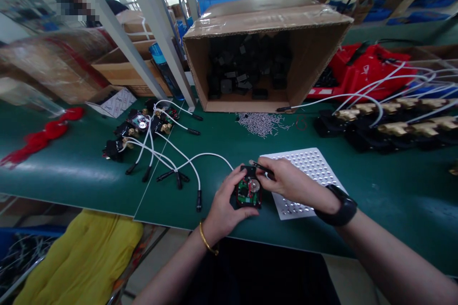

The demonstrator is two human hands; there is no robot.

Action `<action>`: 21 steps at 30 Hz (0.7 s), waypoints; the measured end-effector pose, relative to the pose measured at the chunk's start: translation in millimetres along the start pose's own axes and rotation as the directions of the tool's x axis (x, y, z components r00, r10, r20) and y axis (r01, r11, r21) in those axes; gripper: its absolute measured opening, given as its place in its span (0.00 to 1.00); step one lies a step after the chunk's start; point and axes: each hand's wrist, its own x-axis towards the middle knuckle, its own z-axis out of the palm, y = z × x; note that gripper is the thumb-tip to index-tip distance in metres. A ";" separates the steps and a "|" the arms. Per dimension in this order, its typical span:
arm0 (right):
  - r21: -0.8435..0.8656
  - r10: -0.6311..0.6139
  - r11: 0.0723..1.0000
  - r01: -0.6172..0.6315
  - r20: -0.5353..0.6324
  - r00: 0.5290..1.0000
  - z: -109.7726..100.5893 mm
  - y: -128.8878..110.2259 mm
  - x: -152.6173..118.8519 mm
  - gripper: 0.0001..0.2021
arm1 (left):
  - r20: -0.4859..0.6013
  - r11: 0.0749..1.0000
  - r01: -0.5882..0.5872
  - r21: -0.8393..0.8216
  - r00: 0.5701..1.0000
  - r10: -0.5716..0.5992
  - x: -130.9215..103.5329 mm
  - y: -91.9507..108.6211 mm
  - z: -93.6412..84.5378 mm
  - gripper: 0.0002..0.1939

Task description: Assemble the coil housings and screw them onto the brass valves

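My left hand [228, 200] is wrapped round the side of an open black housing [260, 198] at the table's front edge. Inside the housing show a green circuit board [244, 195], a round silvery part and a bit of red wire. A white cable [214, 154] runs toward it from the left. Pinched in my right hand [281, 178] is a thin black tool [263, 167] with a pale, rounded tip, held just over the housing's upper edge; its exact kind is unclear. Under my right forearm lies a white sheet [304, 162] bearing rows of round silvery pieces.
Several units with white cables [152, 145] lie at left. A cardboard box [200, 76] of black parts stands behind a pile of small screws [259, 124]. At right are rows of brass-fitted black units [393, 128] and a red bin [372, 71]. Red netting [46, 136] lies far left.
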 end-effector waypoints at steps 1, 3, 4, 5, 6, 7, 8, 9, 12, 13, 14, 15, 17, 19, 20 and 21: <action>0.008 0.003 1.000 -0.003 -0.001 1.000 0.1 0.2 -0.3 0.05 | 0.007 1.000 -0.009 0.002 1.000 0.009 0.2 -1.4 -0.6 0.39; 0.020 0.011 1.000 -0.011 -0.006 1.000 0.2 0.9 -1.1 0.05 | 0.016 1.000 -0.029 0.006 0.999 0.029 -0.1 -5.0 -1.5 0.37; 0.025 0.016 1.000 -0.015 -0.010 1.000 0.3 1.4 -1.6 0.06 | 0.015 0.999 -0.040 0.008 0.999 0.040 -0.5 -6.9 -1.7 0.35; 0.031 0.019 0.999 -0.018 -0.016 1.000 0.4 1.8 -2.2 0.06 | 0.008 0.999 -0.050 0.009 0.999 0.050 -1.0 -8.8 -1.7 0.33; 0.037 0.022 0.999 -0.022 -0.024 0.999 0.8 2.2 -2.8 0.06 | 0.002 0.998 -0.059 0.013 0.998 0.058 -1.3 -10.3 -1.5 0.32; 0.045 0.026 0.999 -0.025 -0.030 0.999 1.5 2.5 -3.3 0.06 | 0.000 0.998 -0.063 0.017 0.998 0.063 -1.4 -11.3 -1.1 0.30; 0.052 0.030 0.998 -0.028 -0.036 0.999 2.5 2.5 -3.7 0.06 | 0.001 0.998 -0.059 0.014 0.998 0.059 -1.1 -11.8 -0.4 0.30; 0.054 0.036 0.998 -0.033 -0.046 0.998 3.8 2.3 -4.0 0.06 | 0.002 0.999 -0.043 -0.001 0.999 0.043 -0.3 -11.6 0.3 0.33; 0.048 0.051 0.998 -0.047 -0.089 0.995 7.9 0.6 -4.0 0.06 | 0.012 0.995 0.075 -0.068 0.997 -0.074 5.3 -7.6 2.6 0.50; 0.050 0.055 0.998 -0.050 -0.110 0.992 8.5 0.7 -4.3 0.06 | 0.019 0.991 0.114 -0.073 0.993 -0.113 8.0 -5.5 2.8 0.53; 0.068 0.062 0.996 -0.054 -0.135 0.989 8.3 1.8 -5.2 0.06 | 0.029 0.987 0.144 -0.072 0.989 -0.142 10.9 -3.1 2.2 0.53; 0.117 0.085 0.991 -0.067 -0.160 0.983 7.0 4.4 -7.2 0.06 | 0.042 0.983 0.163 -0.078 0.986 -0.161 13.9 -0.6 0.8 0.49; 0.315 0.200 0.941 -0.122 -0.227 0.953 1.8 14.5 -15.8 0.11 | 0.075 0.971 0.179 -0.160 0.983 -0.169 19.9 5.1 -5.2 0.41; 0.565 0.366 0.813 -0.141 -0.307 0.878 -4.7 30.0 -30.7 0.20 | 0.132 0.957 0.171 -0.234 0.981 -0.142 26.0 12.1 -14.0 0.38; 0.656 0.446 0.745 -0.124 -0.351 0.823 -7.0 38.4 -39.7 0.23 | 0.178 0.962 0.158 -0.223 0.977 -0.119 29.3 16.1 -18.4 0.36; 0.713 0.517 0.693 -0.104 -0.390 0.762 -8.2 46.2 -48.7 0.26 | 0.239 0.974 0.140 -0.180 0.966 -0.094 32.8 20.3 -21.8 0.34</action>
